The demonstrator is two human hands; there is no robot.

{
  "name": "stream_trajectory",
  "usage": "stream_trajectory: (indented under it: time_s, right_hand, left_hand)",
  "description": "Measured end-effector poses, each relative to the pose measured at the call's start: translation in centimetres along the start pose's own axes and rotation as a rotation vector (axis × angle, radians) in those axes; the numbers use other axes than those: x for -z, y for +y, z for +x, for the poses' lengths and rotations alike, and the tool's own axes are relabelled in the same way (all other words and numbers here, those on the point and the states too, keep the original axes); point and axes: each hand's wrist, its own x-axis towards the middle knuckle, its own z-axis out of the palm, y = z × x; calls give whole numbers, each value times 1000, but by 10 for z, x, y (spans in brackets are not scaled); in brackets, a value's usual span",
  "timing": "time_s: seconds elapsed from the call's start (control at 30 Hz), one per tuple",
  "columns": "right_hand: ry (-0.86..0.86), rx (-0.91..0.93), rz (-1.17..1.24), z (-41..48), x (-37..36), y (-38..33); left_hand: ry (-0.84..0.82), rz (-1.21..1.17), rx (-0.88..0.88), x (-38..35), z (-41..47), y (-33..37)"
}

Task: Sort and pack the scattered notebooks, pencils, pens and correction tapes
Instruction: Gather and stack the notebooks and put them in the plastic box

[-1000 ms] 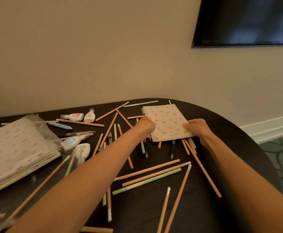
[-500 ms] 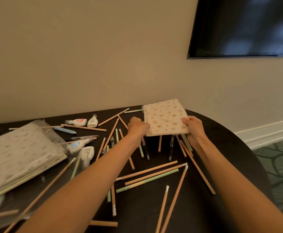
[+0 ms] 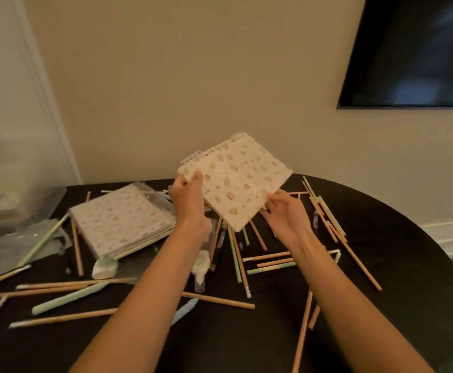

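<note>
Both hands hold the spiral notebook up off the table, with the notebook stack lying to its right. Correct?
Not quite. In the head view the notebook stack lies to its left, not its right. The rest holds: the left hand and right hand hold the spiral notebook up off the table.

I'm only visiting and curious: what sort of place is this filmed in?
Probably a room in a home or hotel, not a workshop: a dark flat screen hangs on the plain wall, a white baseboard runs along the floor, and pencils lie scattered on a dark rounded table.
</note>
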Motion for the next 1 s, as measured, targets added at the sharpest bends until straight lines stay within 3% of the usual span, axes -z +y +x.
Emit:
stream_trajectory:
  time_s: [0.07,0.13,0.33,0.47,0.53,0.6,0.7,0.77,0.83,0.9,1.0]
  right_hand:
    - [33,-30,107,-3,-2,2]
    - [68,-59,50,-8,-4,3]
    - [-86,-125,-518,-29,-25,14]
    - [112,17,-785,-36,-44,13]
    - [219,7,-822,-37,-43,14]
    - [300,-69,-686,-38,-37,16]
    - [282,-216,-687,-46,-33,18]
    - [186,-258,-756,-51,-33,20]
    - [154,-279,-782,-55,-37,23]
    - [211,-282,-767,-55,-42,26]
    - [366,-244,-550,-51,-42,40]
  left_hand:
    - [2,32,5,28,5,17]
    - [-27,131,-1,55,10,33]
    - [-241,447,-18,105,22,62]
    - [-282,482,24,119,27,71]
    - [-252,762,-106,130,32,68]
    - [-384,1204,-311,145,39,61]
    - [-667,1771,-259,164,44,44]
    - [-621,1972,-263,170,45,35]
    - [-512,1973,-357,171,47,31]
    - [-431,1932,-437,168,46,34]
    - [-393,1931,-475,165,42,42]
